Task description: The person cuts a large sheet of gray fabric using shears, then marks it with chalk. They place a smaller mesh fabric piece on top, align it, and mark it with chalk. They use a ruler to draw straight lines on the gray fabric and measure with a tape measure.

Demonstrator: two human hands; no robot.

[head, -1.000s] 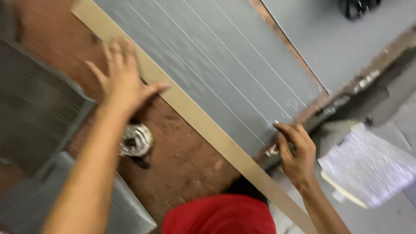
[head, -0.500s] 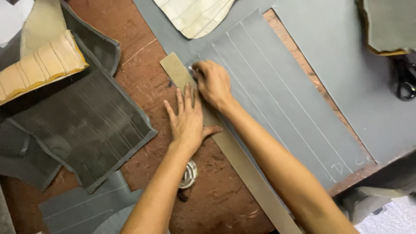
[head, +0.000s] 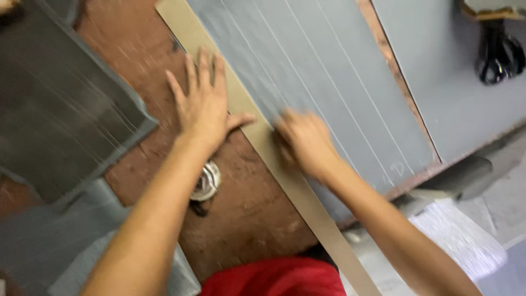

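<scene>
The worktop (head: 246, 219) was brown and scuffed, and carried every item. A large grey sheet (head: 329, 82), marked with thin parallel lines, lay across its far right part. A second grey sheet (head: 455, 66) lay further right, with a dark tool (head: 498, 57) on it. A darker grey piece (head: 60, 120) lay at the left, with paler grey pieces (head: 49, 246) nearer. A long tan strip (head: 285, 170) ran diagonally from far left to near right, along the left edge of the lined sheet. The left hand (head: 205, 107) lay flat, fingers spread and released, pressing on the strip and the worktop beside it. The right hand (head: 304, 140) was blurred; it rested at the strip's right edge on the lined sheet, and its grip could not be told. A small round metal object (head: 207, 183) lay on the worktop under the left forearm. White paper (head: 460, 241) showed at the near right, below the worktop edge.
</scene>
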